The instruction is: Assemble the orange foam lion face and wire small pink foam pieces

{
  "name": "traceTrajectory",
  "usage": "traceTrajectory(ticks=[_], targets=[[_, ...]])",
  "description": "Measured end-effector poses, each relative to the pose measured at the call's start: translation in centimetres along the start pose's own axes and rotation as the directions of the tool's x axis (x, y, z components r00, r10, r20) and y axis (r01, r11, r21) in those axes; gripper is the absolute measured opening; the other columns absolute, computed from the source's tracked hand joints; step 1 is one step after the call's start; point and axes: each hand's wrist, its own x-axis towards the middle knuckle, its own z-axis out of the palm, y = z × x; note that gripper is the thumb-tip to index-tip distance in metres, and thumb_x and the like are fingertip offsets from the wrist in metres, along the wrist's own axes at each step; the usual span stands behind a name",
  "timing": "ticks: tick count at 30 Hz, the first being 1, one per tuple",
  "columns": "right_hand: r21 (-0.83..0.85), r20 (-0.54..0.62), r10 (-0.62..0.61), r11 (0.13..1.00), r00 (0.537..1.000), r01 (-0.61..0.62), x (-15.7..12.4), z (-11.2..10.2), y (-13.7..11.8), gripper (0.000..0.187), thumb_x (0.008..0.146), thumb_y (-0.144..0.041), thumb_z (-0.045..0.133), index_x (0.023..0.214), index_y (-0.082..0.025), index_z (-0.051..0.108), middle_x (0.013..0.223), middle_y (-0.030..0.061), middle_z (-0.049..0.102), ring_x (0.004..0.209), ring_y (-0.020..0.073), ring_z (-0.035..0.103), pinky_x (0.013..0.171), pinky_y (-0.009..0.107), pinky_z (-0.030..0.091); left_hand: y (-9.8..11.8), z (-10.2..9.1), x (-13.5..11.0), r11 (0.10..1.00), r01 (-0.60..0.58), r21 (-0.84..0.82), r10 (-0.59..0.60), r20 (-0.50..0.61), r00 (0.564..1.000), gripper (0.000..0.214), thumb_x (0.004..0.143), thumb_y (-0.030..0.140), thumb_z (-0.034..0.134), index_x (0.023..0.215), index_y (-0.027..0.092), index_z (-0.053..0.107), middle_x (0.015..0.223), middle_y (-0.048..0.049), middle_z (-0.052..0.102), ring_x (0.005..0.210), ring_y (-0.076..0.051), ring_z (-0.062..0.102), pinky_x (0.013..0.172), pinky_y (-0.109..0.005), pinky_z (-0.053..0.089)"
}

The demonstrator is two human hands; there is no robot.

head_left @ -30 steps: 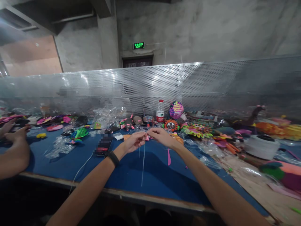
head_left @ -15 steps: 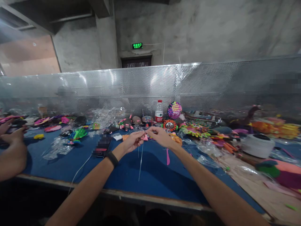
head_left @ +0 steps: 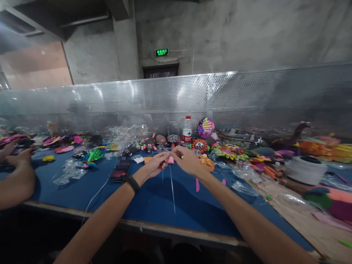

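My left hand [head_left: 156, 165], with a dark band on the wrist, is closed in a pinch above the blue tabletop. A thin white string [head_left: 172, 189] hangs from its fingertips, and a shorter strand dangles beside it. My right hand [head_left: 187, 160] is also pinched, its fingertips almost meeting the left ones; what lies between them is too small to make out. Just behind the fingers is a small pink piece [head_left: 171, 160]. An orange foam figure [head_left: 206, 162] lies beyond my right hand, and a pink strip [head_left: 197, 185] rests on the table below it.
Left of my hands lies a phone [head_left: 121, 170] with a white cable. Foam toys, plastic bags [head_left: 67, 174] and a red-capped bottle [head_left: 187, 130] line the back, before a perforated metal panel [head_left: 165, 99]. A white spool [head_left: 304, 170] stands right. Another person's arm [head_left: 19, 179] reaches in at left.
The hanging string has swung from leaning left to leaning right at its lower end. My two hands stay pinched close together, and the whole view has shifted slightly.
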Motion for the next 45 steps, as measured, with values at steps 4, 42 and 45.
traceTrajectory(ticks=[4,42,45], targets=[[-0.039,0.003,-0.030,0.999,1.000,0.030,0.1,0.1,0.1,0.021,0.086,-0.029,0.046,0.071,-0.019,0.057,0.065,0.0012,0.058,0.059,0.0142,0.050,0.057,0.025,0.034,0.0,0.2,0.1,0.999,0.011,-0.039,-0.012,-0.013,1.000,0.015,0.081,0.025,0.066,0.077,0.014,0.057,0.058,0.0059,0.045,0.041,0.000,0.041,0.036,-0.009,0.030],[0.071,0.054,0.093,0.993,0.994,-0.097,0.4,-0.2,0.1,0.034,0.087,-0.041,0.039,0.067,-0.018,0.056,0.062,0.0002,0.054,0.059,0.0145,0.048,0.055,0.024,0.032,0.9,0.1,0.0,0.983,0.020,0.181,-0.031,0.056,0.998,0.028,0.082,0.037,0.054,0.065,0.017,0.045,0.053,0.0060,0.038,0.038,-0.004,0.030,0.037,-0.017,0.019],[0.160,0.075,0.107,0.980,0.991,-0.118,0.5,-0.2,0.1,0.036,0.087,-0.045,0.039,0.068,-0.018,0.055,0.062,-0.0011,0.050,0.060,0.0139,0.045,0.056,0.024,0.032,1.0,0.1,-0.1,0.991,0.033,0.129,-0.044,0.088,0.995,0.032,0.081,0.041,0.057,0.065,0.017,0.043,0.052,0.0074,0.035,0.038,-0.003,0.028,0.036,-0.016,0.018]])
